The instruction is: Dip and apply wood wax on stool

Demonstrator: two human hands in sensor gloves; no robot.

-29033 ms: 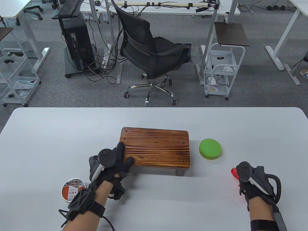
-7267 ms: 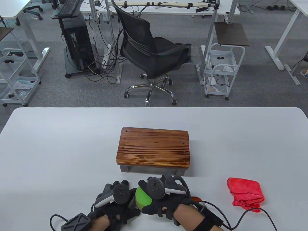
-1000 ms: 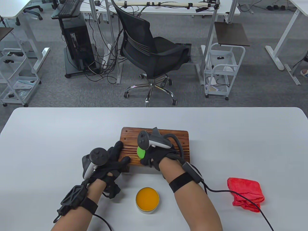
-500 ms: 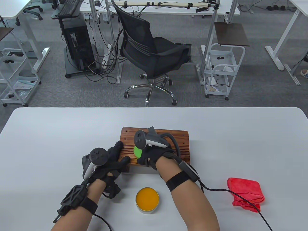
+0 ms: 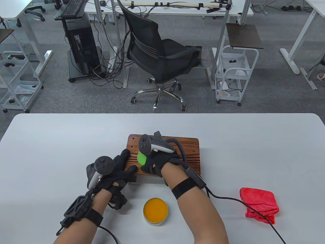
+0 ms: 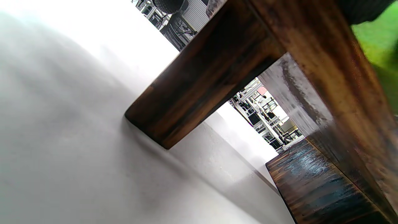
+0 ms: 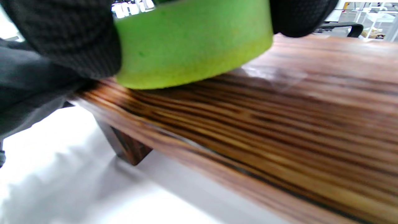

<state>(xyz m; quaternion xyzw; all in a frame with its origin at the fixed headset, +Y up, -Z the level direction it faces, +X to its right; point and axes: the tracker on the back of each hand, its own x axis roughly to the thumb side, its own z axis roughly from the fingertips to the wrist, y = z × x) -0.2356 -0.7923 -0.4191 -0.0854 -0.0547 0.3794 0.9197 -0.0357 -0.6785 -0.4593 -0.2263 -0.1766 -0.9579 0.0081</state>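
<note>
A low wooden stool (image 5: 188, 152) with a striped brown top stands mid-table. My right hand (image 5: 157, 162) grips a round green sponge (image 5: 141, 158) and presses it on the left part of the stool top; the right wrist view shows the sponge (image 7: 192, 40) flat on the wood (image 7: 279, 124). My left hand (image 5: 122, 167) holds the stool's near left corner, fingers over the top edge. The left wrist view shows the stool's leg (image 6: 202, 81) from below. An open tin of orange wax (image 5: 155, 209) sits on the table in front of the stool, between my forearms.
A crumpled red cloth (image 5: 259, 204) lies at the near right, with my right glove's cable (image 5: 241, 203) running past it. The white table (image 5: 63, 142) is bare on the left and far side. An office chair (image 5: 162, 58) stands beyond it.
My right hand has slid the green sponge leftward across the stool top, toward my left hand. My left hand, the tin and the cloth have stayed put.
</note>
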